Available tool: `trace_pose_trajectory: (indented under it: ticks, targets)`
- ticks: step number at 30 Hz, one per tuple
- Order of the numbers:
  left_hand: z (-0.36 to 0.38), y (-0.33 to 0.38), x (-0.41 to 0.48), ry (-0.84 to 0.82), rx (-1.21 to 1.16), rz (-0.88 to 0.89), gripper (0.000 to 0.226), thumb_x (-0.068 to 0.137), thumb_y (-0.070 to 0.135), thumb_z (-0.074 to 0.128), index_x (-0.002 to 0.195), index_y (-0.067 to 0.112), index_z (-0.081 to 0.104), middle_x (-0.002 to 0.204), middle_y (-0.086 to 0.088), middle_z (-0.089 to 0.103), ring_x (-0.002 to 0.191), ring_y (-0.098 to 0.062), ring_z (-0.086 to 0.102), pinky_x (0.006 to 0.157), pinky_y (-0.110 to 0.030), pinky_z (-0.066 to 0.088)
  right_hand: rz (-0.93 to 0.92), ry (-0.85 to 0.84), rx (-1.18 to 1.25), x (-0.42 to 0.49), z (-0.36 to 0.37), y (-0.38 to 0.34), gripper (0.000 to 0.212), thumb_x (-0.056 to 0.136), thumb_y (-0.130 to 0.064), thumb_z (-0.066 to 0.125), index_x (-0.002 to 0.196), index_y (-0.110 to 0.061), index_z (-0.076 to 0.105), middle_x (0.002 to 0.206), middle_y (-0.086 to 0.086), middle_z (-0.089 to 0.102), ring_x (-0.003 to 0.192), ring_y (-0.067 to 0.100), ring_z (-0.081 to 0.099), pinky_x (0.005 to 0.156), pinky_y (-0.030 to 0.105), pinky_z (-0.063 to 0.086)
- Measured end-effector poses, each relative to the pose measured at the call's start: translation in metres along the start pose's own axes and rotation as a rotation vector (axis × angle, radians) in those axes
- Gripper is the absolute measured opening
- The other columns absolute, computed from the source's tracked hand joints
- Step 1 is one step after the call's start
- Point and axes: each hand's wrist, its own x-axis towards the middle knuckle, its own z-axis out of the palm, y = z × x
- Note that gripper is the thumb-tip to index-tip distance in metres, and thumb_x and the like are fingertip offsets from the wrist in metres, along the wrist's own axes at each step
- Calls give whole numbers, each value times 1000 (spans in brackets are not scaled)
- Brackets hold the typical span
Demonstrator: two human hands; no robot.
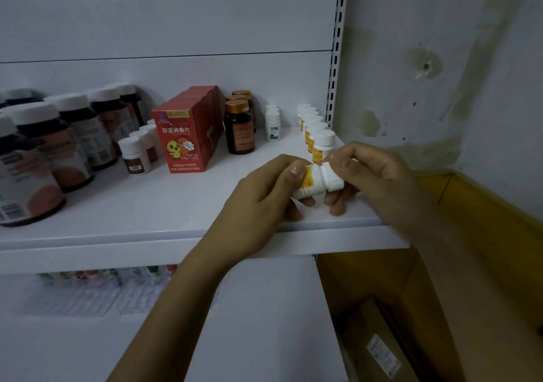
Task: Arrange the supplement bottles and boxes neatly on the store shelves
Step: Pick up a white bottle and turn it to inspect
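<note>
Small white bottle (pixel 318 180) with yellow label is held on its side over the shelf (pixel 147 205), near right edge. It is pinched at both ends, with fingers of left hand (pixel 264 187) and right hand (pixel 373 173) curled round it. Risk, as judged: the smooth round plastic could slip and roll off the edge, or the upright row of bottles (pixel 321 143) just behind could be toppled. Red boxes (pixel 183 134) are glossy, flat-sided card.

We've got a white shelf (pixel 147 205) here. Just behind our right hand (pixel 379 176) stands a row of yellow-label bottles (pixel 321 143). Further back and left of our left hand (pixel 264 193) we see small white bottles (pixel 272 126), amber bottles (pixel 239 128), red boxes (pixel 183 137), little red-label bottles (pixel 135 155), and big dark jars (pixel 50 143) way off left.
</note>
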Motion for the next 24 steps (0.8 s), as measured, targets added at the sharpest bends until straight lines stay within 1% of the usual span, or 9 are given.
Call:
trace_pose_trajectory:
  ticks: [2,4,5,7,10,12,15,20,24]
  targets:
    - [-1,0,0,-30,-15,16,32,96,41,38,113,26,61,89,2,69,76,-20,65,75,-44,55,23,18,-2,0,0,-1,33,81,-38,53,85,-6,61,62,13,66,48,21,59,49,21,49]
    - [-5,1,-2,-81,-42,35,29,95,38,47,122,32,56,93,3,71,75,-13,66,75,-30,55,37,44,-14,1,0,-1,34,83,-40,48,84,-8,62,58,12,65,45,21,59,46,21,47]
    - [-6,2,-2,-109,-50,46,32,93,36,52,125,34,53,94,2,71,75,-12,66,75,-27,55,44,55,-22,1,0,0,36,84,-42,46,84,-10,63,57,12,65,45,22,59,46,23,48]
    - [-7,1,-3,-142,-54,68,40,88,32,60,127,38,51,95,-1,70,77,-17,67,75,-34,56,68,76,-19,2,1,1,39,84,-45,44,81,-11,63,54,11,64,43,23,59,46,28,48]
    - [-7,0,-2,-170,-56,86,42,85,32,63,124,41,51,90,-2,66,77,-35,63,69,-49,54,112,120,4,3,2,0,45,82,-48,45,74,-7,62,49,11,62,39,22,57,41,24,48]
    - [-7,-1,-2,-195,-26,116,41,84,38,62,122,43,50,85,0,65,74,-39,59,65,-50,51,123,152,-11,4,5,0,46,84,-47,46,71,-5,61,46,10,60,36,20,55,39,23,47]
    - [-7,-3,-2,-213,2,159,39,86,39,60,123,43,48,80,7,64,70,-33,59,64,-46,51,126,226,-57,6,9,1,47,94,-39,47,65,-5,60,41,8,56,33,19,50,36,21,44]
    - [-7,-5,-1,-218,24,222,40,86,41,54,125,41,47,82,15,61,70,-20,62,65,-38,53,128,310,-125,5,15,-1,49,98,-32,44,61,-4,57,37,5,51,30,17,46,34,19,39]
    - [-8,-12,-2,-242,91,314,37,87,47,47,123,44,43,86,11,65,63,-8,57,60,-37,52,79,485,-181,-5,22,-4,49,99,-22,48,53,-8,57,36,3,50,29,14,45,35,19,38]
